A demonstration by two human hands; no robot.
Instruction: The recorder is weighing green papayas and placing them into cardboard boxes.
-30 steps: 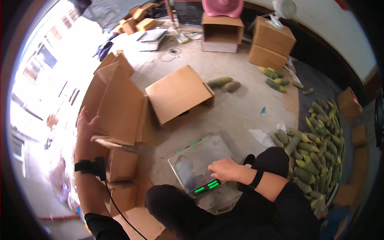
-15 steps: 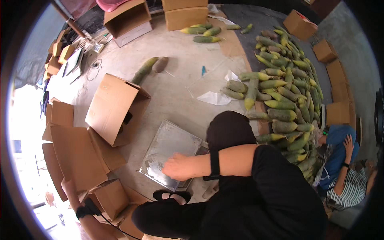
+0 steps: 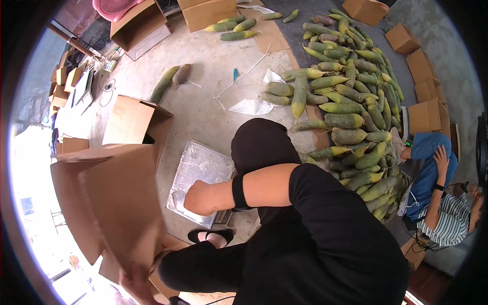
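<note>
The floor (image 3: 198,109) bears vegetables (image 3: 163,85), boxes (image 3: 127,119), a scale (image 3: 206,165).

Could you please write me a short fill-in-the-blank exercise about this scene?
1. The left hand is at the lower edge of a large box made of ____.
2. The hand over the platform scale is the person's ____ one.
3. The shirt on the co-worker has a pattern of ____.

Missing words: cardboard; right; stripes.

Daylight whites out the left; edges bend, rim dark; scale (image 3: 201,163) glints.
</note>
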